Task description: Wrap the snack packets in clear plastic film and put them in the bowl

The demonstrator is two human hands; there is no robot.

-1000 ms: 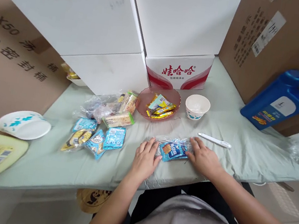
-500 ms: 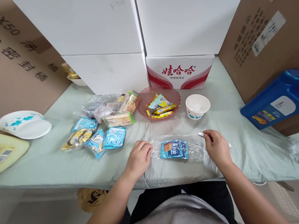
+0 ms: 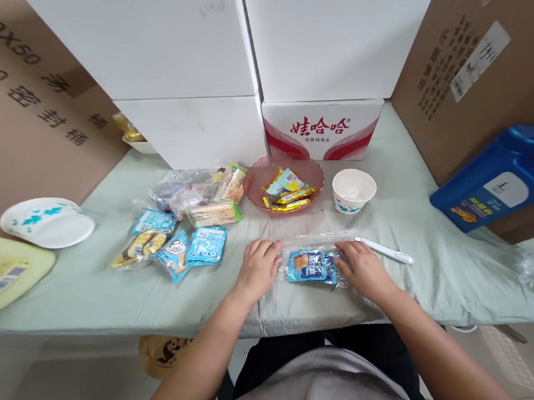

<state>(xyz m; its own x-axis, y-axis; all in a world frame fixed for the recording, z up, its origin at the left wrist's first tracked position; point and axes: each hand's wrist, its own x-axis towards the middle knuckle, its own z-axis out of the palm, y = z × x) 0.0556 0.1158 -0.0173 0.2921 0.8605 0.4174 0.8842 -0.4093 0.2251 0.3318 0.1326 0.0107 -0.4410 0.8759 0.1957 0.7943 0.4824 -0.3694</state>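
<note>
A clear plastic bag (image 3: 311, 241) lies flat on the cloth near the front edge, with blue snack packets (image 3: 310, 266) inside. At its left end, my left hand (image 3: 257, 269) has its fingers curled and pressed together on the bag's edge. My right hand (image 3: 365, 269) rests on the other end, fingers stretched out over the plastic. Just beyond those fingers is a slim white plastic stick (image 3: 384, 250), lying on the table and not held; its exact kind is unclear.
A pink glass bowl (image 3: 255, 188) of yellow snacks and a white paper bowl (image 3: 353, 193) stand behind. Left are loose snack packets (image 3: 207, 244) and a tipped paper bowl (image 3: 33, 220). A blue bottle (image 3: 496, 177) stands right. Cartons (image 3: 321, 134) line the back.
My right hand has let go of the white stick, leaving it on the table, and has come left onto the bag. My left hand has shifted slightly right along the bag's edge.
</note>
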